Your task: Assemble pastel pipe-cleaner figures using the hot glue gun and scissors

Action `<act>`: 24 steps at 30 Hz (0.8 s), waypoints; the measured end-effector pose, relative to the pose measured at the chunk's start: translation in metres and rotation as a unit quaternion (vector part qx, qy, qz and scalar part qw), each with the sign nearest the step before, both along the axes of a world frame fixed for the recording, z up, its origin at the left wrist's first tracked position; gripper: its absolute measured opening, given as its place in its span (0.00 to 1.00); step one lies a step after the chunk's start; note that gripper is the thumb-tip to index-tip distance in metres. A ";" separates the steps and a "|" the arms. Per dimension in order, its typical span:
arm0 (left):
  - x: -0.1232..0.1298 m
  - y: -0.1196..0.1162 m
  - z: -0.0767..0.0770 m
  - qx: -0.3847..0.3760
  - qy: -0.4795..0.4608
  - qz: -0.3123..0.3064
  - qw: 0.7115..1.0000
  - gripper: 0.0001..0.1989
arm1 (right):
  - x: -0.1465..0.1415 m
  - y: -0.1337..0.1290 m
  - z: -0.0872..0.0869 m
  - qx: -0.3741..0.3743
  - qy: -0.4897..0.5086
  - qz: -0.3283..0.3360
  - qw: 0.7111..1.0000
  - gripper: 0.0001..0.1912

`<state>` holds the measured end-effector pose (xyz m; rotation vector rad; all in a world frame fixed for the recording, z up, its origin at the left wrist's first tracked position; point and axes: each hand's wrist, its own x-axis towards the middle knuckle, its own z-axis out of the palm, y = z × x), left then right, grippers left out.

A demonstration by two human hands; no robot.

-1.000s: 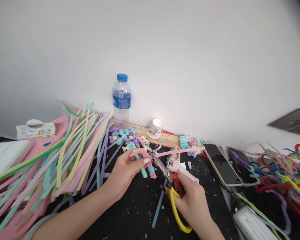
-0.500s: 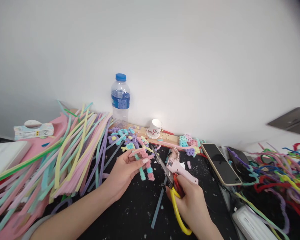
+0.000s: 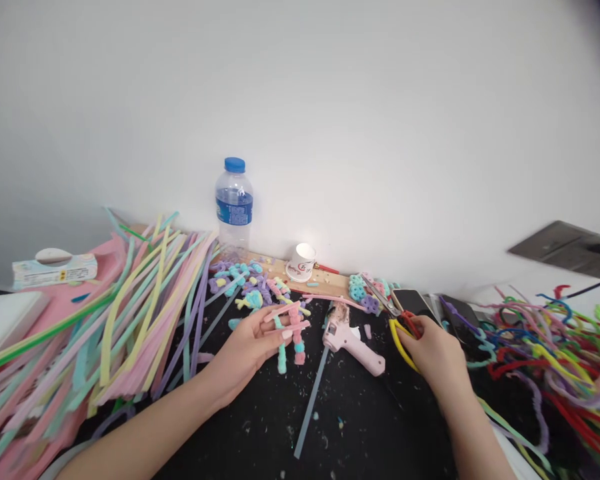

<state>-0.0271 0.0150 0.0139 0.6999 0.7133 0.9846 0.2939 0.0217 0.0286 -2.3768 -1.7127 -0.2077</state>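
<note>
Between the thumb and fingers of my left hand [image 3: 247,350] are fuzzy pipe cleaner pieces [image 3: 299,337], pink ones with a teal one hanging below. My right hand [image 3: 437,353] grips scissors [image 3: 405,327] with yellow and red handles, blades pointing up and left near the phone [image 3: 414,302]. Between the two hands a pale pink glue gun [image 3: 361,352] lies on the black table. A translucent glue stick [image 3: 310,407] extends from it toward the front.
Long pastel pipe cleaners [image 3: 140,320] cover the left side. Twisted small pieces [image 3: 260,283] and a paper cup [image 3: 301,262] lie behind my left hand, beside a water bottle [image 3: 234,210]. Colourful pipe cleaners [image 3: 565,353] tangle at the right. Coiled flower-like pieces [image 3: 357,288] sit at the back.
My right hand has carried the scissors to the right, away from my left hand and over beside the phone. My left hand still holds the pipe cleaner pieces, and the glue gun is now uncovered.
</note>
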 end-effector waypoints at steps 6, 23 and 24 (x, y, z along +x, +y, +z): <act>0.000 -0.001 0.003 0.008 -0.005 -0.035 0.999 0.17 | -0.013 -0.002 -0.002 0.113 0.047 0.093 0.988 0.10; 0.005 -0.007 0.009 0.055 0.034 -0.164 0.984 0.20 | -0.130 -0.041 -0.019 0.013 0.392 0.336 0.856 0.13; 0.005 -0.007 0.009 0.046 0.038 -0.176 0.983 0.20 | -0.129 -0.041 -0.020 0.024 0.405 0.328 0.853 0.13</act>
